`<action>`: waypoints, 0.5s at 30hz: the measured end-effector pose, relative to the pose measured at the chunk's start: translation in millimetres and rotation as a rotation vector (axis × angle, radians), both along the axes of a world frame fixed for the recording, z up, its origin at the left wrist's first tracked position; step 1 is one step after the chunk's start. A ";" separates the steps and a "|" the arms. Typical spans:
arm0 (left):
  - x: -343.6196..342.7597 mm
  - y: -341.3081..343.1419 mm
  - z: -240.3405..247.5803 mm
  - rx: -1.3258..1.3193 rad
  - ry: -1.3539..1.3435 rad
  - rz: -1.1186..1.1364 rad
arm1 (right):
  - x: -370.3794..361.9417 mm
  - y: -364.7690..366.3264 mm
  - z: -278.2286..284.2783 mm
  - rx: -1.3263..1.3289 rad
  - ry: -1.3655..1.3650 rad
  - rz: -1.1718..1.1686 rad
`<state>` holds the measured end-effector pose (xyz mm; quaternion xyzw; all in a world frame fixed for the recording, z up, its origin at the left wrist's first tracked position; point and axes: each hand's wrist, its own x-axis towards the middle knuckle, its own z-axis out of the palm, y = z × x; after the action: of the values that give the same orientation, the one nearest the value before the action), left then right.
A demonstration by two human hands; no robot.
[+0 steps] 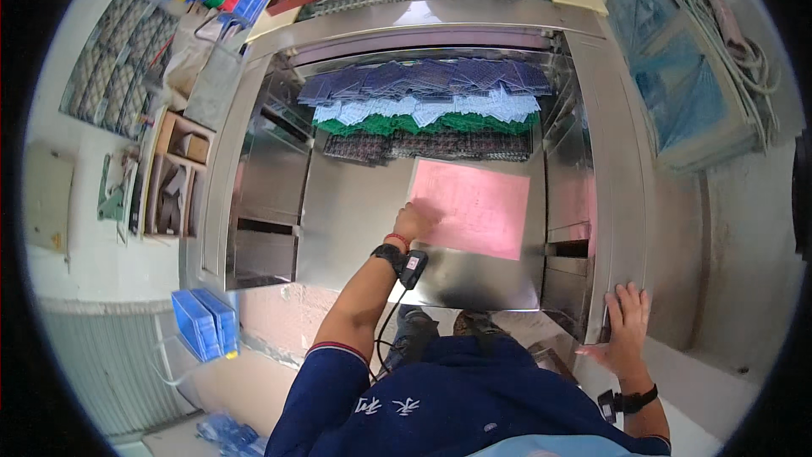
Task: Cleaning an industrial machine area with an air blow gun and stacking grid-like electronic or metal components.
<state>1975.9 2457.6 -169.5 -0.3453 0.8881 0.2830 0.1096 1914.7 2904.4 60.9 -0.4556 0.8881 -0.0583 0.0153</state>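
A pink rectangular sheet [474, 209] lies slightly turned on the metal work surface [355, 237]. At its left edge is my left hand [412, 222], the fingers closed on that edge; the fingertips are partly hidden. My right hand [627, 330] rests on the front right corner of the metal frame [622, 262], fingers spread, with nothing held in it. Behind the sheet, stacks of small pieces lie in rows across the surface: dark blue pieces [423, 78] at the back, then white pieces [423, 108], green pieces [423, 123] and dark checkered pieces [457, 148].
Metal side walls [271, 173] enclose the surface. Left stand a wooden compartment box [173, 173] and a mesh filter panel [118, 59]; blue bins [203, 324] are lower left. A dusty blue framed panel [685, 76] leans at the right. A black cable [385, 338] hangs from my left wrist.
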 end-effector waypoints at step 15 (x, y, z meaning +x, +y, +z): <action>-48.3 -9.2 -18.8 -0.303 0.054 -0.209 | 4.2 -0.6 -14.9 0.048 0.139 -0.166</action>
<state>1927.6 2448.4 -188.3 -0.2560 0.9542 0.1425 0.0612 1918.9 2903.8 45.9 -0.3830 0.9229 -0.0065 -0.0403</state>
